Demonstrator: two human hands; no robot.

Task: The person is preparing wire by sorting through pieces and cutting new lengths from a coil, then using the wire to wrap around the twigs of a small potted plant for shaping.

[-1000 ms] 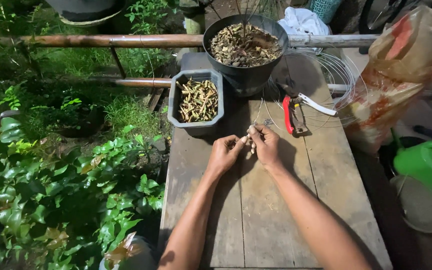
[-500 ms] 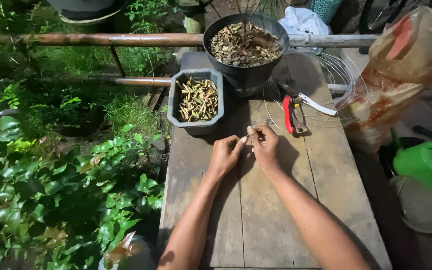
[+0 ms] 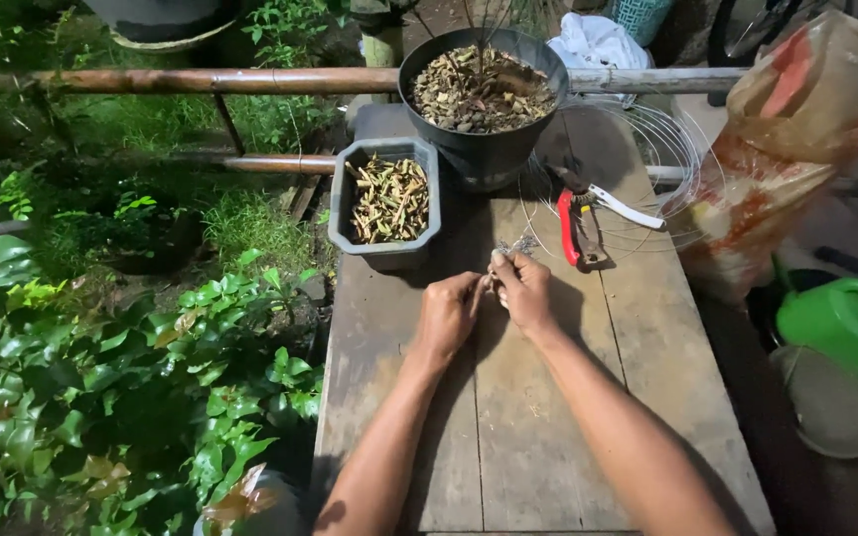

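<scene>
Both hands are meeting over the middle of a weathered wooden table [image 3: 538, 437], fingers curled in and pinching a small twist of thin wire [image 3: 510, 248]. The left hand [image 3: 446, 316] is lying knuckles up with its fingertips closed on the near end of the piece; the right hand [image 3: 525, 290] is gripping it from the other side, thumb and forefinger pressed together. The wire is looking pale grey and slightly shiny, bent into a small tangled knot with short ends sticking out above the fingertips; finer detail is too small to tell. It is being held just above the table top, between the two hands, a little in front of a grey rectangular planter [image 3: 385, 203].

That planter is holding a heap of short tan and greenish stick-like pieces. Just behind it a round dark pot [image 3: 484, 94] is sitting, filled with coarse brown chips and a few thin bare stems. To the right of the hands, red-handled pruning shears [image 3: 580, 226] are lying on the boards, resting over a loose coil of wire [image 3: 667, 159]. A green watering can [image 3: 846, 323] is standing off the table's right edge, and leafy green plants [image 3: 121, 387] are crowding the ground to the left
</scene>
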